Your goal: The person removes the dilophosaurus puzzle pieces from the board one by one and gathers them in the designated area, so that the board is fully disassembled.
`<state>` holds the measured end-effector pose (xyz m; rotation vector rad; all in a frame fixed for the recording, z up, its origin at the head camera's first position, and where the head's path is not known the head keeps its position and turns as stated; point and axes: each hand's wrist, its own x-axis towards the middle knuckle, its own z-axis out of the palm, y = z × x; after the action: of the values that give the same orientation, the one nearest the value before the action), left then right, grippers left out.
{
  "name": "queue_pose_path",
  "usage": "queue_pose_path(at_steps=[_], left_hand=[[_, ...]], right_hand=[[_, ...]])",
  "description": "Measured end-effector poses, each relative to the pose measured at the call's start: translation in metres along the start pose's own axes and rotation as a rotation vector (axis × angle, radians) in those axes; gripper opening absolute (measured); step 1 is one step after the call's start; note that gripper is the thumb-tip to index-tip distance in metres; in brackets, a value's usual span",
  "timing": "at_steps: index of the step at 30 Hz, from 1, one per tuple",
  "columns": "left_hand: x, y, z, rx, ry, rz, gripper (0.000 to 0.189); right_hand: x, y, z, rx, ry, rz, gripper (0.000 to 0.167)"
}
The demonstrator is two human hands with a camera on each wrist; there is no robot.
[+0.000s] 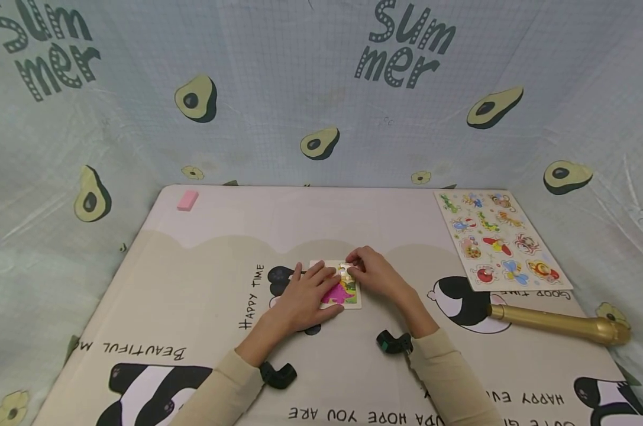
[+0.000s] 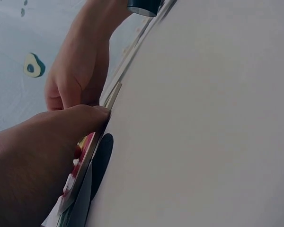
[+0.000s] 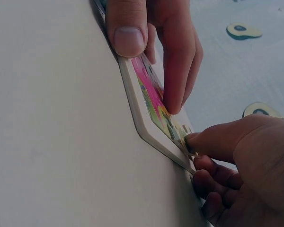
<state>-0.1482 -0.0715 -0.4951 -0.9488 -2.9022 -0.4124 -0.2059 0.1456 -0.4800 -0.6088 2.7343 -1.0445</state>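
A small wooden jigsaw puzzle (image 1: pixel 356 303) with a pink dinosaur picture and a pale frame lies on the table in front of me. My left hand (image 1: pixel 304 296) rests over its left side, fingers stretched across the picture. In the right wrist view, the left thumb (image 3: pixel 128 41) presses on the frame's edge, and a fingertip touches the picture. My right hand (image 1: pixel 377 273) is at the far right corner. Its thumb and index finger pinch a thin puzzle piece (image 3: pixel 193 154) there, mostly hidden by the fingers. The left wrist view shows the board edge-on (image 2: pixel 87 158) under the left thumb.
A board of insect stickers or pieces (image 1: pixel 504 239) lies at the back right. Near it a gold-coloured rod (image 1: pixel 558 323) extends to the table's right edge. A pink block (image 1: pixel 187 200) sits at the back left. Avocado-print curtains (image 1: pixel 321 71) surround the table.
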Motion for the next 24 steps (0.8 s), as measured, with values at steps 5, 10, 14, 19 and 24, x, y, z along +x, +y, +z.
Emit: queue_pose_path(at_steps=[5, 10, 14, 19, 24], left_hand=[[-0.001, 0.002, 0.001, 0.002, -0.005, 0.048, 0.054], [-0.002, 0.004, 0.003, 0.026, -0.008, 0.053, 0.053], [-0.001, 0.007, 0.003, 0.055, 0.004, 0.051, 0.055], [0.000, 0.010, 0.003, 0.077, 0.011, 0.040, 0.056], [0.000, 0.012, 0.002, 0.072, -0.001, 0.028, 0.057]], right_hand=[[0.000, 0.001, 0.001, -0.012, -0.008, -0.022, 0.021], [0.001, 0.003, 0.001, -0.018, -0.011, -0.037, 0.020], [0.001, 0.003, 0.001, -0.002, -0.008, -0.045, 0.018], [0.001, 0.004, -0.001, 0.012, 0.001, -0.053, 0.016], [0.001, 0.003, -0.001, 0.014, 0.010, -0.030, 0.017]])
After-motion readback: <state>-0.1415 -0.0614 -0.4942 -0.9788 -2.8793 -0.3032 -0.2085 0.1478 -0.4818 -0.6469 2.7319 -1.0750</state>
